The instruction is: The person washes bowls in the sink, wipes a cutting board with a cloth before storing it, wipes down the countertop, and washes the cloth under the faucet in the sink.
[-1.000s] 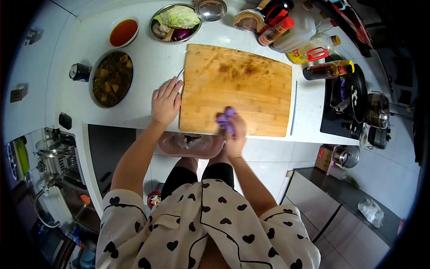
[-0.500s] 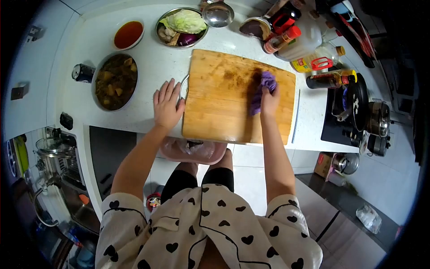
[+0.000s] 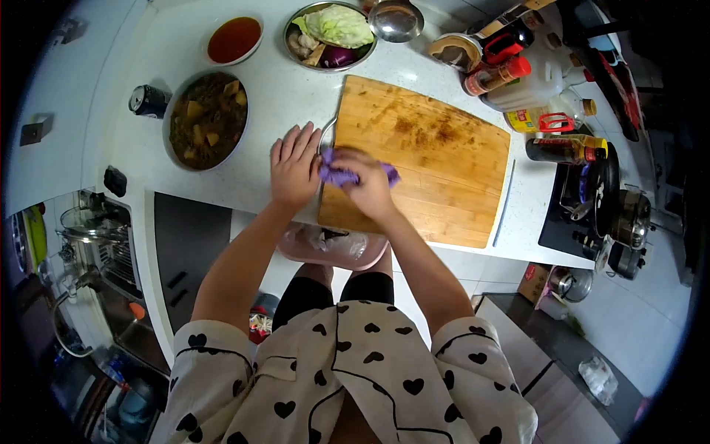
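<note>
A wooden cutting board point(image 3: 436, 185) lies on the white counter, with dark brown stains along its far part. My right hand point(image 3: 364, 181) is closed over a crumpled purple cloth point(image 3: 340, 175) at the board's left edge; the fingers are slightly blurred. Just left of the board, my left hand point(image 3: 296, 164) rests flat on the counter, fingers stretched out and holding nothing. Its fingertips are close to the board's metal handle point(image 3: 328, 129) and the cloth.
Left of the board stand a bowl of stew point(image 3: 208, 122), a bowl of red liquid point(image 3: 234, 40) and a dark can point(image 3: 148, 101). Behind it is a metal bowl of vegetables point(image 3: 330, 35). Bottles point(image 3: 566, 149) and a stove point(image 3: 569, 222) are on the right. A pink bin point(image 3: 333, 248) sits below the edge.
My right hand has swept the purple cloth from the board's right side across to its left edge. My left hand stays flat beside the board. The view has shifted slightly.
</note>
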A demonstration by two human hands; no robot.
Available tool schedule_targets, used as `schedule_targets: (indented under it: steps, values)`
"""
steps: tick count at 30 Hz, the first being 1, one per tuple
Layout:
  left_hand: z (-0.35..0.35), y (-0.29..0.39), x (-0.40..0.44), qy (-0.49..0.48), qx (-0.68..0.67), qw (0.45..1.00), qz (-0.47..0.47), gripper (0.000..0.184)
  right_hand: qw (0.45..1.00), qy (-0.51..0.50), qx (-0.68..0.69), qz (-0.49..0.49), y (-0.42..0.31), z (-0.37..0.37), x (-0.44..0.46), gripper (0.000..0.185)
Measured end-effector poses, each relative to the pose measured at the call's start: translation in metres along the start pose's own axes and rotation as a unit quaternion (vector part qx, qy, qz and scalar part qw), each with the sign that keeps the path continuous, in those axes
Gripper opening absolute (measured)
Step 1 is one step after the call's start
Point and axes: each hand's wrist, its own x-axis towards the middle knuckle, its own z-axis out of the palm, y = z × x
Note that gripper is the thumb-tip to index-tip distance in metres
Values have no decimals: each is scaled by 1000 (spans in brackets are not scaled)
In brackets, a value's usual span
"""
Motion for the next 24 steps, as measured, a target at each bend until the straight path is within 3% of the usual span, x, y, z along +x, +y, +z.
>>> schedule_targets:
  steps: [7, 9, 10, 11, 12, 14, 17, 18, 19, 20, 22, 24]
  values:
    - [5, -2, -2, 19, 1, 1000, 4, 43, 993, -116, -6, 14, -20, -15, -72, 41]
    - [6, -2, -2, 13, 8, 1000, 4, 44, 997, 15, 1, 80, -26, -45, -74, 44]
    - [7, -2, -3, 8, 12, 1000, 2, 44, 980, 59, 146, 119, -30, -71, -66, 44]
    - [7, -1, -4, 7, 11, 1000, 1, 44, 984, 161, -7, 69, -20, -96, -67, 43]
    - [7, -1, -4, 5, 9, 1000, 0, 44, 954, 241, 27, 176, 12, -117, -79, 43]
    - [7, 0, -3, 3, 12, 1000, -1, 44, 918, 315, 42, 237, 65, -153, -93, 44]
    - [8, 1, -3, 3, 20, 1000, 0, 44, 905, 348, -196, 149, 62, -124, -90, 44]
    - [8, 1, -4, 2, 20, 1000, 3, 44, 924, 312, -150, 163, 62, -107, -88, 45]
    - [8, 0, -3, 4, 19, 1000, 7, 44, 932, 291, -192, 101, 24, -79, -74, 46]
    - [8, 1, -2, 2, 23, 1000, 8, 44, 948, 235, -191, 99, 31, -51, -79, 40]
    - [6, 1, -2, -2, 31, 999, 10, 44, 972, 179, -148, -28, -17, -6, -66, 38]
    - [7, 1, -2, -5, 31, 999, 7, 43, 985, 115, -123, -25, -16, 39, -83, 39]
